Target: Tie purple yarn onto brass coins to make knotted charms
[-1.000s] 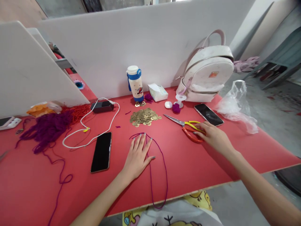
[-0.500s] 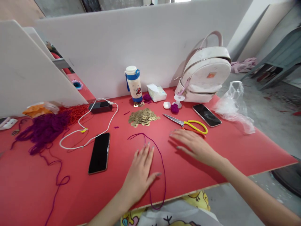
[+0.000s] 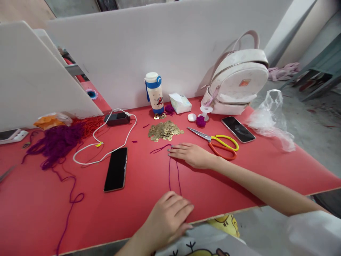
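Note:
A thin purple cord lies as a narrow loop on the red table, its two free ends pointing left just below a heap of brass-coloured holed coins. My right hand rests flat across the upper part of the cord, fingers stretched out and fingertips on it. Close to the table's front edge, my left hand is closed, fingers bent over the lower end of the loop, which is hidden beneath it. Scissors with yellow and orange handles lie just beyond my right forearm.
Left are a black phone, a white cable and tangled purple yarn. A bottle, tissue pack, spool and white backpack stand behind. Another phone and a plastic bag lie right.
My right hand has moved left onto the upper cord. My left hand has come down toward the front edge and its fingers have curled. The cord's two strands now run straighter.

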The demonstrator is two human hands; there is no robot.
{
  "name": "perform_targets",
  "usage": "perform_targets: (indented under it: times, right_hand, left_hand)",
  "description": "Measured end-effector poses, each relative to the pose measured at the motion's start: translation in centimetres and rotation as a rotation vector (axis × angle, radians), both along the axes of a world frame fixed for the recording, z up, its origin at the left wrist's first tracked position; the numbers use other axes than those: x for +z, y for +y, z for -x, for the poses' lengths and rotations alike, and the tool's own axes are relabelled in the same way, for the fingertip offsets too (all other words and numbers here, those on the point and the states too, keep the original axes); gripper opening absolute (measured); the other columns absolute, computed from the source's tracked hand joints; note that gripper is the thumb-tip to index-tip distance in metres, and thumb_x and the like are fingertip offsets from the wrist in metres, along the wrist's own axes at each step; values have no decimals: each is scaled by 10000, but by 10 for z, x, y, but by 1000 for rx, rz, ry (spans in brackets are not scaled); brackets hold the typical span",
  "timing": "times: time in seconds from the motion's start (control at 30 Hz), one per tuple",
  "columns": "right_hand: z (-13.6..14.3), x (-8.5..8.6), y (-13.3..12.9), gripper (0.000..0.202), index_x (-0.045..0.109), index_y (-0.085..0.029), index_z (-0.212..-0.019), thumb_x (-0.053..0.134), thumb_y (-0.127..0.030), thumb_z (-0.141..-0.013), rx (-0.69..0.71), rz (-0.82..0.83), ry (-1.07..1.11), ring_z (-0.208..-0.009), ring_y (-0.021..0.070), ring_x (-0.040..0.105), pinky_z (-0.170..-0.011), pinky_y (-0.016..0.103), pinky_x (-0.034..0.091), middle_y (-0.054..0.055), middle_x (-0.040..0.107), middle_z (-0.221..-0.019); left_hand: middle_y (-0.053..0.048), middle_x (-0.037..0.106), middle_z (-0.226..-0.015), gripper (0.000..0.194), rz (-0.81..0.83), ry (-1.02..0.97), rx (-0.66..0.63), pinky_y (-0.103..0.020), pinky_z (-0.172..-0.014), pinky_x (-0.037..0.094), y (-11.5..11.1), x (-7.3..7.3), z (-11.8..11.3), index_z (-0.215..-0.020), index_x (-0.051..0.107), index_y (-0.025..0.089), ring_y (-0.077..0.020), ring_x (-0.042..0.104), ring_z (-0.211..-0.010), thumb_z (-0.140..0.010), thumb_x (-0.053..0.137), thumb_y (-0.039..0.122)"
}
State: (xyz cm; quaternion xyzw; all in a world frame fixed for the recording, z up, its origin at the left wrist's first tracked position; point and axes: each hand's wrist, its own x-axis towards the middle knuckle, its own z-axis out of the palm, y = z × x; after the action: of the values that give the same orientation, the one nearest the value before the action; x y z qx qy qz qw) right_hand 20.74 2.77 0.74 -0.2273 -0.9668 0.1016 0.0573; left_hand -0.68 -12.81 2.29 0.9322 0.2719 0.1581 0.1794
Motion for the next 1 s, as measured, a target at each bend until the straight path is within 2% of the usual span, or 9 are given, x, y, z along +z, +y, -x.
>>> perform_targets:
  times: [0.1,0.23,0.37,0.47,0.57,0.63,0.7,0.8,1.0]
  right_hand:
    - [-18,0,0,542,461,-178,-1446,412,-63,-919,-110,-65,-8,-1372,232,460,-1131,434,378,66,466,-1503]
    - [-47,1,-14,543,505,-192,-1413,423,-49,-895,-229,-114,-8,-1319,255,513,-1072,451,441,71,522,-1459]
    - [-69,6,-31,556,544,-217,-1375,425,-41,-861,-291,-101,4,-1248,257,563,-1035,462,466,65,589,-1394]
    - [-77,10,-39,567,549,-226,-1365,435,-46,-839,-322,-89,21,-1245,265,557,-1031,484,459,69,593,-1385]
    - [-74,12,-41,577,509,-223,-1395,408,-48,-855,-327,-85,28,-1278,261,526,-1045,487,441,67,566,-1415]
    - [-70,11,-40,585,478,-225,-1417,390,-43,-869,-308,-81,34,-1287,248,517,-1045,475,438,67,561,-1420]
    - [-67,10,-38,570,486,-216,-1404,385,-38,-872,-290,-86,37,-1275,246,523,-1032,463,442,74,576,-1401]
    - [-67,11,-34,488,574,-183,-1283,415,-32,-847,-304,-109,39,-1192,264,563,-984,445,459,101,630,-1301]
    - [-75,17,-33,276,639,-182,-992,423,-59,-872,-373,-134,59,-928,238,587,-855,378,462,94,662,-969]
  left_hand:
    - [-96,698,-931,400,-51,-21,109,-330,-774,474,5,6,24,-1073,614,157,-193,609,-813,-1024,306,407]
    - [-70,677,-855,317,-195,51,249,-316,-716,456,11,9,58,-951,604,169,-187,591,-753,-1022,350,344]
    - [-34,635,-743,270,-303,151,316,-316,-682,432,17,10,82,-823,585,179,-181,560,-672,-1005,413,277]
    - [-42,646,-768,241,-375,168,408,-323,-728,435,21,11,85,-830,597,172,-188,577,-710,-994,428,226]
    - [-97,683,-1006,227,-393,149,418,-346,-853,438,22,6,75,-1064,622,145,-220,611,-908,-992,438,255]
    - [-110,672,-1067,277,-384,178,402,-366,-883,433,22,1,68,-1132,618,151,-237,603,-950,-992,441,312]
    - [-116,664,-1027,307,-387,236,423,-368,-835,439,24,-3,65,-1055,647,158,-241,594,-894,-993,427,363]
    - [-130,658,-985,336,-460,360,456,-378,-794,427,28,-2,74,-880,667,162,-256,575,-846,-985,435,381]
    - [-149,685,-1058,285,-668,510,505,-407,-807,398,39,14,108,-798,676,174,-283,575,-877,-956,498,331]
